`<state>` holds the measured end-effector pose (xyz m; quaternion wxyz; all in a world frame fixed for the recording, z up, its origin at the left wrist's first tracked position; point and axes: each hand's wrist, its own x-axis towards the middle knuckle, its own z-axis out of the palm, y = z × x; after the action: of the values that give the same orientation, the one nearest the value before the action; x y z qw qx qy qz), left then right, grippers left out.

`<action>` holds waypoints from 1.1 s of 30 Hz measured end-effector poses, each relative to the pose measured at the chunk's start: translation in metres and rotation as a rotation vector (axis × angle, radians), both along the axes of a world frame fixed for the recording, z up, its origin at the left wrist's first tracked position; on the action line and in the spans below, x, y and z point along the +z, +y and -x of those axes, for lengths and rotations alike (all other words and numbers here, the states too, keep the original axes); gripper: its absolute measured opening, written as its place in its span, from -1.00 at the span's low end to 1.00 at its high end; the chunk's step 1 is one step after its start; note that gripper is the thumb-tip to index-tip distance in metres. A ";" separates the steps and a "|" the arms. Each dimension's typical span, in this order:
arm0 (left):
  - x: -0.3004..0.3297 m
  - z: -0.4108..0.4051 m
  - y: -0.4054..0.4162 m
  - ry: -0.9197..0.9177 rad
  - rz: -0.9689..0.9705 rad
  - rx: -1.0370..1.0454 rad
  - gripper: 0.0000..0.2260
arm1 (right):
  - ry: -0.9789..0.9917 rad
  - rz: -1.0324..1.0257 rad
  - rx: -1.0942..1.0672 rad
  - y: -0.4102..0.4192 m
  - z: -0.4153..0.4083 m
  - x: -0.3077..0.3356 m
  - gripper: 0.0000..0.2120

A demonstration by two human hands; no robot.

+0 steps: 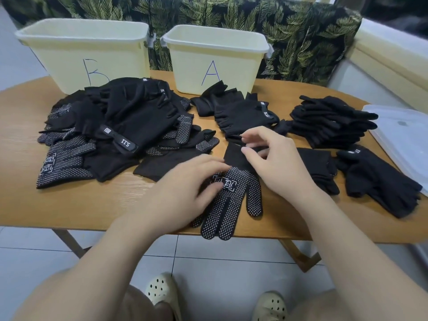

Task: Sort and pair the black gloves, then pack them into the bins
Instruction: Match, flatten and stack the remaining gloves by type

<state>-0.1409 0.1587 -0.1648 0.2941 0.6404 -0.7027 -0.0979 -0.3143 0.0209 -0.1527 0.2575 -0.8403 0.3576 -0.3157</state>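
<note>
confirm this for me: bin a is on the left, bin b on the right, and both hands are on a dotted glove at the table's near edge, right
Not quite: the bins are swapped. The head view shows bin B on the left and bin A on the right. The rest holds: the left hand presses the dotted glove at the table's near edge, and the right hand pinches its cuff.

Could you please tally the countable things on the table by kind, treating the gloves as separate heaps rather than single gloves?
Cream bins: 2, bin B and bin A
Clear plastic lids: 1
Glove heaps or stacks: 5, counting the dotted glove under the left hand and right hand as one
Total: 8

Single gloves overlap too much to count.
</note>
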 end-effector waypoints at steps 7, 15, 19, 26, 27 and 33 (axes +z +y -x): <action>-0.018 0.002 0.000 -0.183 -0.120 -0.112 -0.49 | 0.097 0.185 0.081 0.022 0.017 -0.009 -0.85; -0.018 0.006 0.013 -0.202 -0.060 -0.055 -0.53 | 0.279 0.140 0.169 0.034 0.021 -0.022 -0.76; -0.012 0.009 0.017 -0.157 0.018 -0.047 -0.62 | 0.265 0.161 0.186 0.030 0.019 -0.021 -0.77; -0.016 0.004 0.014 -0.184 -0.023 -0.021 -0.58 | 0.371 0.165 0.230 0.033 0.019 -0.021 -0.60; -0.016 0.003 0.013 -0.173 -0.022 -0.020 -0.58 | 0.396 0.144 0.236 0.033 0.019 -0.021 -0.58; -0.012 0.001 0.009 -0.148 0.114 0.079 -0.69 | 0.439 0.149 0.221 0.027 0.017 -0.015 -0.59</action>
<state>-0.1419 0.1679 -0.1764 0.2810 0.6553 -0.7011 0.0013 -0.3310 0.0476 -0.1677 0.1438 -0.9394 0.2867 -0.1211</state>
